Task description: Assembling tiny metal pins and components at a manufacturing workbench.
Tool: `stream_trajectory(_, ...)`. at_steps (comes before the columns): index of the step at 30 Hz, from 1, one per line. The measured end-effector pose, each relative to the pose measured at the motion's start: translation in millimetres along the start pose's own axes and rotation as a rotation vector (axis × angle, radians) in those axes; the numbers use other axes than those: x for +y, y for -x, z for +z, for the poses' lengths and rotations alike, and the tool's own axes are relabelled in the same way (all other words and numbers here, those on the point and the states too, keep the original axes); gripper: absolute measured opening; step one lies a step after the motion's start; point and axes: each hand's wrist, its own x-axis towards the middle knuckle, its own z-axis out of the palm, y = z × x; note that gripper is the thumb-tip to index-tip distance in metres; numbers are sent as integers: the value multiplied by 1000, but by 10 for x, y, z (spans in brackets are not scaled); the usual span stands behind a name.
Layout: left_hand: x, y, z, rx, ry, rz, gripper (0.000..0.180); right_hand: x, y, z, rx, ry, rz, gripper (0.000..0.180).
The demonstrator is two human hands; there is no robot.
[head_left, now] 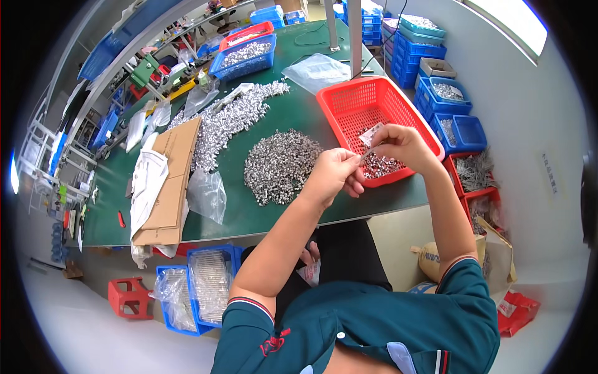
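Both of my hands meet over the near side of a red plastic basket (349,93). My left hand (334,174) is closed in a pinch, its fingertips close to those of my right hand (403,147), which pinches too. Between them shows a small metal part (366,154), too small to name. Inside the basket lie loose small metal parts (381,167) and a white printed label (370,133). Left of my left hand, a round heap of small grey metal parts (280,165) rests on the green table (299,112).
A longer pile of shiny metal parts (233,118) spreads behind folded cardboard (167,181) and a clear plastic bag (207,194). A blue basket of parts (244,57) stands farther back. Stacked blue bins (423,56) line the right wall. Below the table are plastic-wrapped bins (210,283) and a red stool (129,297).
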Motion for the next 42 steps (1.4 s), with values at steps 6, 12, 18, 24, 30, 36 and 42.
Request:
stream_trajectory(6,-111,232,-254,118,-30,-38,18,198,-13,-188,94,527,51,14)
stream_trajectory(12,-508,824,-637,133,373,-55,10,-21,95,222,430,641,-207,11)
stream_trajectory(18,-986,1486,-778,233,525,-23,11,-166,298,1214,189,351,-300,13)
stream_trajectory(24,-1205,1851,-710,390,414,-2,13,451,141,1724,128,433,-129,15)
stream_trajectory(30,-1308,1986,-779,408,432,-6,12,502,29,1845,99,654,-231,18)
stream_trajectory(36,-1300,1960,-789,375,441,5,12,522,-42,1843,46,686,-294,13)
stream_trajectory(42,-1340,1909,-827,375,443,32,10,473,-37,1800,-40,712,-242,12)
